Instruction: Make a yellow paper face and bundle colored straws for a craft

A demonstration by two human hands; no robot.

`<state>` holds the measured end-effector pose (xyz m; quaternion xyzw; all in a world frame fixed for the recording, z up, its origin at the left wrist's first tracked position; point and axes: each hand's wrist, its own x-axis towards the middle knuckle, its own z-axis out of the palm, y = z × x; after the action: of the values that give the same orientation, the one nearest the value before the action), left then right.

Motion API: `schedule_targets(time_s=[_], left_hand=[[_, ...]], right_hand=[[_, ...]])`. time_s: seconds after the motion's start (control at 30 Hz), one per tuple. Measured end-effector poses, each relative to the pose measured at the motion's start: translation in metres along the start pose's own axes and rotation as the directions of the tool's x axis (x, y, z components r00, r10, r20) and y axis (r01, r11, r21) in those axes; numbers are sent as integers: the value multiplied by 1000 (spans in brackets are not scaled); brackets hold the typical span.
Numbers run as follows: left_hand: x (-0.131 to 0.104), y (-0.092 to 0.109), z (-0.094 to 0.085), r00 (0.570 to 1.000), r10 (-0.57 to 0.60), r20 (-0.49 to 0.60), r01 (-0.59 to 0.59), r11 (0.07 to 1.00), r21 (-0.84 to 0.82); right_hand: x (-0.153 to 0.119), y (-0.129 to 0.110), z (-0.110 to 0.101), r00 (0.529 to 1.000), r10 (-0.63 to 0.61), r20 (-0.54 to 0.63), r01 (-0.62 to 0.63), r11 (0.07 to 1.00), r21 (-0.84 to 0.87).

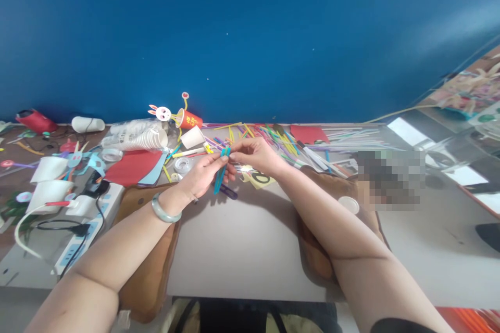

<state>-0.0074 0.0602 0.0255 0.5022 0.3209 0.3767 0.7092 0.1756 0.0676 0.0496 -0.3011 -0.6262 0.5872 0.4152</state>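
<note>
Over the middle of the table, my left hand (202, 174) has its fingers closed on a bright blue straw (219, 179), which looks folded or doubled, with two lengths hanging down below the fingers. A jade-like bangle circles that wrist. My right hand (253, 155) meets it from the other side, thumb and forefinger pinching the straw's upper end. Part of the straw is hidden by the fingers. Just below lies a dark purple-blue strip or tool (228, 192), too unclear to name. Beside the left hand is a roll of clear tape (182, 165).
Loose coloured straws (281, 143) spread along the wall. A sleeve of paper cups (144, 138), a red cup with a rabbit face (161, 113), red paper (133, 167) and a power strip (84, 237) stand left. Brown cushions (150, 250) lie under both forearms.
</note>
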Motion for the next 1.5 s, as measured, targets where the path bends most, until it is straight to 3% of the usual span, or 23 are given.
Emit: schedule_targets(time_s=[0.07,0.2,0.37,0.6,0.97,1.27,1.5], left_hand=[[0,0,-1,1000,-5,-4,5,1000,-8],[-1,1,-1,999,-29,15,29,999,-22],[-4,6,0,998,-58,39,61,994,-86],[-7,9,1,991,-113,71,120,987,-106],[-8,11,5,996,-48,71,56,992,-109],[-7,11,4,998,-59,33,62,993,-104],[-7,9,3,998,-41,38,45,994,-96]], right_hand=[[-1,-1,0,999,27,38,-28,999,22],[-1,1,1,995,39,-89,-43,998,-45],[-2,-1,2,999,36,27,-37,999,32],[-1,3,-3,1000,-15,21,15,1000,11],[-4,-5,-2,996,9,87,-10,1000,13],[-1,-1,-3,997,-54,-53,47,990,-130],[-3,-1,0,997,-74,29,77,991,-113]])
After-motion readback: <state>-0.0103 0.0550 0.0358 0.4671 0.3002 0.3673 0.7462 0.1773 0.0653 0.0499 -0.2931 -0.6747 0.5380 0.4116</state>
